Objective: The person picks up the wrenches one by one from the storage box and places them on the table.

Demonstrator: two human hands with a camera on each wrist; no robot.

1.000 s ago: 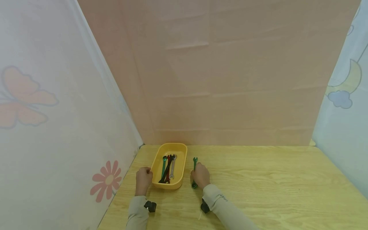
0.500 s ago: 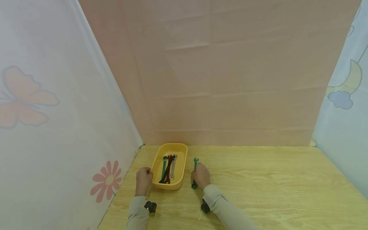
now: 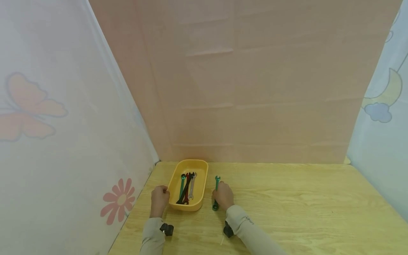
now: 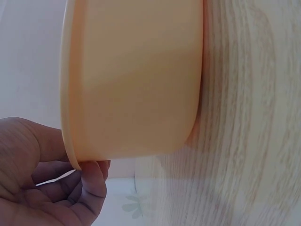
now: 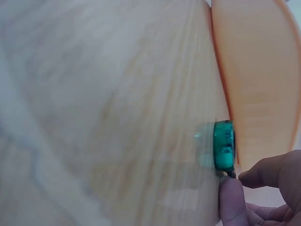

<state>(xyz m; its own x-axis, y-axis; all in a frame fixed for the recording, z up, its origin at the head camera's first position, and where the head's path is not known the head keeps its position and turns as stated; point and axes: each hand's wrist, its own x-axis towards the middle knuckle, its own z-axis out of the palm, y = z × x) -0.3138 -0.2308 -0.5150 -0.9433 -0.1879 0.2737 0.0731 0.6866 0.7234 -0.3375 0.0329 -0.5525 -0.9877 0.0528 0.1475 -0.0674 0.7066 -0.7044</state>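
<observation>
My left hand (image 3: 159, 201) grips the left rim of a yellow plastic bin (image 3: 200, 179), fingers curled under the lip in the left wrist view, where the bin's outer wall (image 4: 136, 84) fills the middle. Several wrenches lie inside the bin: a green wrench (image 3: 182, 184), a black wrench (image 3: 186, 189), a silver wrench (image 3: 192, 187) and some red under the black one. Just right of the bin, my right hand (image 3: 224, 196) pinches another green wrench (image 3: 217, 180) by its middle. One end of it (image 5: 224, 147) is close over the tabletop in the right wrist view.
The wood-grain table (image 3: 296, 202) stretches right of the right hand. A plain pinkish-brown sheet (image 3: 255, 88) hangs along its back edge. Pale printed sheets (image 3: 79, 124) stand at the left and right sides, the left one close to the left hand.
</observation>
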